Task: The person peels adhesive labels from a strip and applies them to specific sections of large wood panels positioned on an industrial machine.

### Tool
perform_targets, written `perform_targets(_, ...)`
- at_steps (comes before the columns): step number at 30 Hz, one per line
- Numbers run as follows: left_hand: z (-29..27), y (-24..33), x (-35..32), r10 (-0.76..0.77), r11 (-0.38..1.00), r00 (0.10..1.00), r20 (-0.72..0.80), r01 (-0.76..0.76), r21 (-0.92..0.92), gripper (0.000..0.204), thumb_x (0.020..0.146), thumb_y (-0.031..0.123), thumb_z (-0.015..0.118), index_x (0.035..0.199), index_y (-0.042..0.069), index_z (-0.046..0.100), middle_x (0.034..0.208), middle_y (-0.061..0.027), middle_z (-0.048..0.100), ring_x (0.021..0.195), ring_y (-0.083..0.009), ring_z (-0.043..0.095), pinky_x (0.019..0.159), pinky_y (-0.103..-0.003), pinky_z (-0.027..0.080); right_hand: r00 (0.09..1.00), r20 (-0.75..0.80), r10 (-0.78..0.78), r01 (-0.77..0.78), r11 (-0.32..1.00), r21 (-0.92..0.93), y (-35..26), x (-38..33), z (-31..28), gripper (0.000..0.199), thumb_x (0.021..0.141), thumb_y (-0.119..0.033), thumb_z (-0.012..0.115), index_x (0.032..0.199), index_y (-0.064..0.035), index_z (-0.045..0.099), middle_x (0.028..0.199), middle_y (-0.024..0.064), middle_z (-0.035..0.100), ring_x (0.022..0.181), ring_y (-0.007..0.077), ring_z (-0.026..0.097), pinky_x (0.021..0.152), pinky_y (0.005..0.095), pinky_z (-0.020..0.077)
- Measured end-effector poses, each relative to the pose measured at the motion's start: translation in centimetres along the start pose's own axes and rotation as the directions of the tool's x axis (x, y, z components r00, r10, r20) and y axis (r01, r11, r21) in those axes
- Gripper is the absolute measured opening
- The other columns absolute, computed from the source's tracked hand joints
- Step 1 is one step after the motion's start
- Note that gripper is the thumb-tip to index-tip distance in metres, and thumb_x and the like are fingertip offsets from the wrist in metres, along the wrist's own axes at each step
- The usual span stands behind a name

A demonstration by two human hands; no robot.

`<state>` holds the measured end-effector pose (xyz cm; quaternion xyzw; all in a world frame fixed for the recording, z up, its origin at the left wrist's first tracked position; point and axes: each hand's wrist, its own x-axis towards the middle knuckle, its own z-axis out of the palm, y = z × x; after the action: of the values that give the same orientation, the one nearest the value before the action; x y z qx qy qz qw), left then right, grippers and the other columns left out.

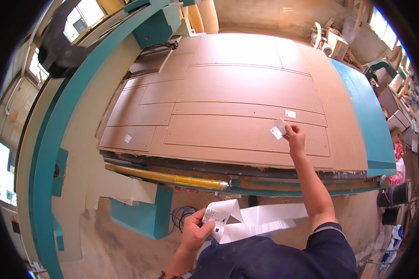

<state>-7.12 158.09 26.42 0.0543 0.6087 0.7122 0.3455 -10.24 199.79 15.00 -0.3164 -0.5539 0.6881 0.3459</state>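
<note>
In a workshop, a teal machine bed (370, 116) carries cut brown panels (246, 86). Toward its near right corner, the right grip (295, 136) pinches a white label (276, 133), thumb against fingers; before the near edge, the left grip (195, 232) is closed on a label strip (256, 216).

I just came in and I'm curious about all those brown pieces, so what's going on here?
Someone's left hand holds a strip of white printed labels. Their right hand pinches a small label over a brown board cut into panels; I can't tell whether that label touches it. Another label lies just beyond, and a farther label lies toward the left.
</note>
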Motion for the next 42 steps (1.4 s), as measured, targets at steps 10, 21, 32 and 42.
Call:
perform_targets(10, 8.4, 0.3, 10.1, -0.187, 0.974, 0.955, -0.23, 0.21, 0.08, 0.032, 0.075, 0.0, 0.055, 0.106, -0.007, 0.059, 0.092, -0.0077, 0.065, 0.08, -0.0111, 0.06, 0.072, -0.023, 0.047, 0.942, 0.279, -0.188, 0.274, 0.909, -0.313, 9.9, 23.4, 11.4, 0.019, 0.079, -0.019, 0.064, 0.085, -0.002, 0.063, 0.08, 0.011, 0.066, 0.077, 0.0195, 0.063, 0.071, 0.0307, 0.0484)
perform_targets(21, 11.2, 0.0, 15.9, -0.207, 0.977, 0.938, -0.279, 0.213, -0.008, 0.033, 0.075, -0.001, 0.054, 0.107, -0.008, 0.058, 0.094, -0.0093, 0.065, 0.084, -0.0127, 0.06, 0.076, -0.025, 0.046, 0.907, 0.083, -0.413, 0.362, 0.662, -0.656, 9.2, 34.1, -0.4, 0.015, 0.078, -0.015, 0.066, 0.083, -0.0024, 0.06, 0.096, 0.0088, 0.066, 0.088, 0.0221, 0.064, 0.08, 0.0325, 0.0499)
perform_targets(32, 11.9, 1.0, 15.9, -0.053, 0.967, 0.841, -0.539, -0.092, -0.238, 0.025, 0.085, 0.001, 0.055, 0.109, -0.004, 0.057, 0.1, -0.0078, 0.063, 0.089, -0.0123, 0.059, 0.081, -0.026, 0.045, 0.7, 0.713, -0.033, 0.713, -0.007, -0.701, 10.0, 30.1, 0.4, 0.067, 0.087, -0.04, 0.049, 0.137, 0.0008, 0.031, 0.145, 0.0161, 0.025, 0.136, 0.028, 0.02, 0.111, 0.0353, 0.0174)
perform_targets(42, 6.6, 1.8, 9.5, 0.144, 0.949, 0.836, -0.53, -0.269, -0.166, 0.024, 0.087, 0.003, 0.056, 0.11, -0.004, 0.057, 0.103, -0.0081, 0.062, 0.092, -0.0123, 0.057, 0.084, -0.026, 0.045, 0.397, 0.886, 0.239, 0.077, 0.953, -0.292, -0.5, 0.4, 8.2, 0.023, 0.078, -0.012, 0.063, 0.097, 0.0017, 0.062, 0.091, 0.0084, 0.064, 0.089, 0.0169, 0.06, 0.082, 0.0295, 0.0457)
